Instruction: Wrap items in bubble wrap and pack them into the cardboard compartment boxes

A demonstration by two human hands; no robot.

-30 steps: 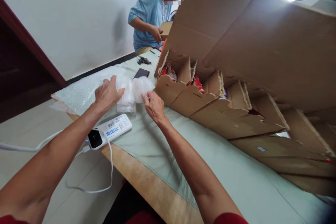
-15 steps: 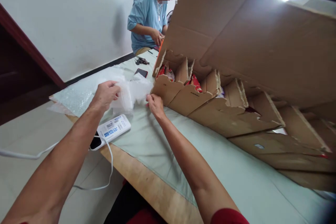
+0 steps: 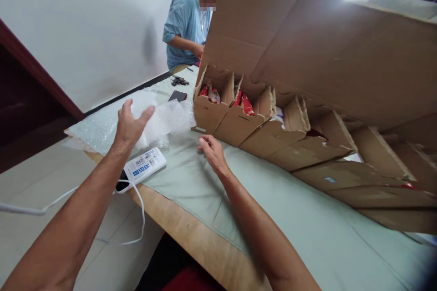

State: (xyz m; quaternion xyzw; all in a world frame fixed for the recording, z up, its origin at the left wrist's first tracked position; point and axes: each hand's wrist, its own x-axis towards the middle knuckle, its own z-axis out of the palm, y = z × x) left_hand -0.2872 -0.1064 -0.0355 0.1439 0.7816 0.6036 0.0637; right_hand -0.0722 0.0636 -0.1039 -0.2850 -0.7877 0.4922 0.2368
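Observation:
My left hand [image 3: 129, 123] hovers open, fingers spread, just left of a crumpled bubble wrap bundle [image 3: 167, 120] lying on the table. My right hand [image 3: 211, 152] rests low over the grey-green cloth [image 3: 211, 200], fingers loosely extended, holding nothing, a little right of the bundle. Right beside it stands a long open cardboard box [image 3: 239, 125] with torn dividers and red packets [image 3: 243, 102] inside.
A white power bank [image 3: 145, 166] with a cable [image 3: 131, 218] lies at the table's near edge. A bubble wrap sheet [image 3: 99, 127], a dark phone [image 3: 177, 96] and keys [image 3: 178, 81] lie farther off. Another person in a blue shirt [image 3: 182, 27] works at the far end.
Both hands have let go of the bubble wrap bundle. The left hand lifted and opened; the right hand drew back toward me.

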